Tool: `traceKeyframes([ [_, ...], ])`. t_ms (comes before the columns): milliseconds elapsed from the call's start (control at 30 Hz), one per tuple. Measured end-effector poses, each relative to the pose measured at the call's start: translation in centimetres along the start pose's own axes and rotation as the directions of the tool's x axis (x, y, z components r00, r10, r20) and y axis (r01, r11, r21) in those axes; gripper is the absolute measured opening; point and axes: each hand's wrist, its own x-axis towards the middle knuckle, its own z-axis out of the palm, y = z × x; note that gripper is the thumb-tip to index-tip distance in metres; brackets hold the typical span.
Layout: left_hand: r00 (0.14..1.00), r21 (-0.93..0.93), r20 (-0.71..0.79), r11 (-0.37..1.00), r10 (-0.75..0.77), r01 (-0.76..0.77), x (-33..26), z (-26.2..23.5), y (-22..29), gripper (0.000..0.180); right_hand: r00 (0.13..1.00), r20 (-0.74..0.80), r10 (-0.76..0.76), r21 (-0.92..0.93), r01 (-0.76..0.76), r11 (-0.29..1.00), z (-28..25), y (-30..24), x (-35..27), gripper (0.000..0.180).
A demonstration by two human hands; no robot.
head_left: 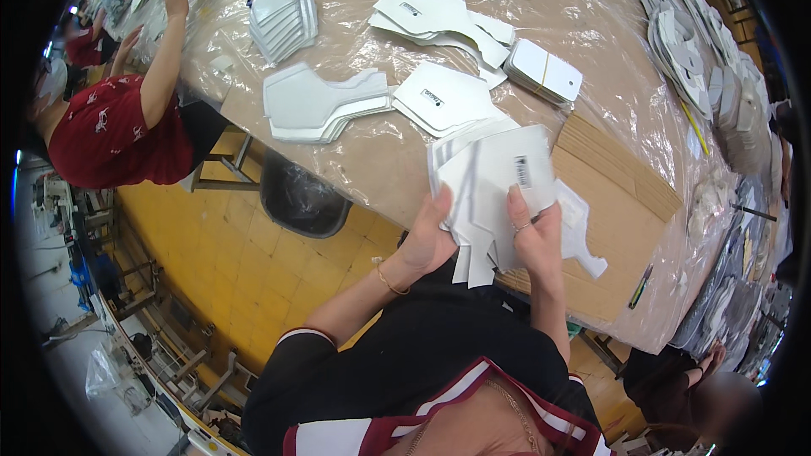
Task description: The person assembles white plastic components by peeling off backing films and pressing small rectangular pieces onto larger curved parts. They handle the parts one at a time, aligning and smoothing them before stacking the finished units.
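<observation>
Both my hands hold one stack of white cut shoe-upper pieces, raised upright just over the near table edge. My left hand grips the stack's left lower side, thumb on its front. At the right side my right hand pinches the front sheet, index finger pressed beside a small dark label. More white pieces lie fanned on the table beyond: one pile right behind the held stack, a grey-white pile to its left, another farther back.
The table is covered with clear plastic film. A cardboard sheet lies under my right hand. A banded white bundle sits behind. Stacks of pieces line the right edge. A person in a red shirt works at the far left. A black bin stands below.
</observation>
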Motion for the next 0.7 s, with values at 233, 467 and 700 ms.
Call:
traceKeyframes([
  [233,0.986,-0.084,-0.042,0.984,-0.160,0.156,-1.4,-3.0,-0.1,0.055,0.972,0.020,-0.235,-0.482,0.215,0.849,1.9,-0.9,-0.6,0.071],
  [467,1.000,-0.213,-0.001,0.977,0.004,-0.004,-2.0,-9.3,3.0,0.062,0.933,-0.314,-0.174,-0.493,-0.004,0.870,-5.5,1.8,-3.8,0.062],
  [700,0.924,0.238,-0.344,0.968,0.165,-0.084,-2.5,-8.7,4.9,0.053,0.851,-0.509,-0.126,-0.669,-0.299,0.680,-9.1,3.8,-6.5,0.066],
])
